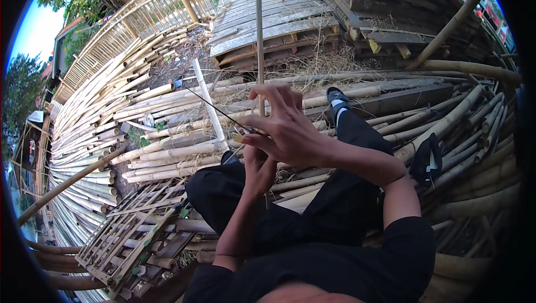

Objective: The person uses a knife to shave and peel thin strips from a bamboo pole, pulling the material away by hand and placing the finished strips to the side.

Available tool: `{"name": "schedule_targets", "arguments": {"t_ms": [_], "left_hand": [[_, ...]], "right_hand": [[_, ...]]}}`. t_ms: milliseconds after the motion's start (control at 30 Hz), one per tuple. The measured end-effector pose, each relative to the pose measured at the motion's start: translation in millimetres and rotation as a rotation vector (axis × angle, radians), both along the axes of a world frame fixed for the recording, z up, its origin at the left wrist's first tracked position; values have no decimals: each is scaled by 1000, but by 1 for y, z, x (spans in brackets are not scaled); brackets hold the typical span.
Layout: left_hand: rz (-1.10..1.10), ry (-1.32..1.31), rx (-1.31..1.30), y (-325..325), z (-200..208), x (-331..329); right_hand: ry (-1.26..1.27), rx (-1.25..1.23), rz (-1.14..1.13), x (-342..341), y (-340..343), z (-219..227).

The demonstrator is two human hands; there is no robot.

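Strip (229, 117), thin and dark, slants up and leftward out of the grip. Right hand (287, 129) pinches its near end between thumb and forefinger. Left hand (260, 169) just below; fingers partly hidden, cannot tell if closed on anything. Upright pole (259, 35) beyond the grip. Pale slat (216, 129) left of it, behind strip. Farther out: bamboo poles (187, 149) leftward, wooden pallet (293, 10) ahead.

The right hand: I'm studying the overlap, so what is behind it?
Behind the right hand, part of the left hand shows, and an upright pole emerges above. A thin dark strip juts out leftward. Its near end and part of the left hand are covered.
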State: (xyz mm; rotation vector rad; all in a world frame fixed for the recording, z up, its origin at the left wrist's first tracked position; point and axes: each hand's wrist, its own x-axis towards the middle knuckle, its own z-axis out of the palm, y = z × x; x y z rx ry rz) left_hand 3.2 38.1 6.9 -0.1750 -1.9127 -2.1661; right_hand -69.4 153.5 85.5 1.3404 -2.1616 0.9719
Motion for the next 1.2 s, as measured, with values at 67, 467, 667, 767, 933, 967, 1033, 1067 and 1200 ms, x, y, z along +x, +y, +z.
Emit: {"name": "schedule_targets", "arguments": {"t_ms": [67,467,667,767,933,967,1033,1067,1200], "left_hand": [[45,12,20,10,12,-2],[68,324,-283,27,15,-42],[48,146,116,-1,-25,-59],[83,34,195,-7,-37,-54],[49,-55,283,3,-50,-57],[49,-58,311,2,-54,-56],[72,-79,329,0,-52,-54],[80,-91,361,1,-55,-54],[34,-93,472,1,-68,-55]], "right_hand": [[-132,-143,-58,-14,8,11],[-478,-447,295,-73,12,74],[259,-305,66,-130,35,73],[424,-273,36,-142,31,50],[604,-216,56,-138,25,24],[609,-167,54,-132,22,21],[634,-136,83,-115,8,24],[647,-152,113,-106,2,23],[658,-119,169,-71,-15,31]]}}
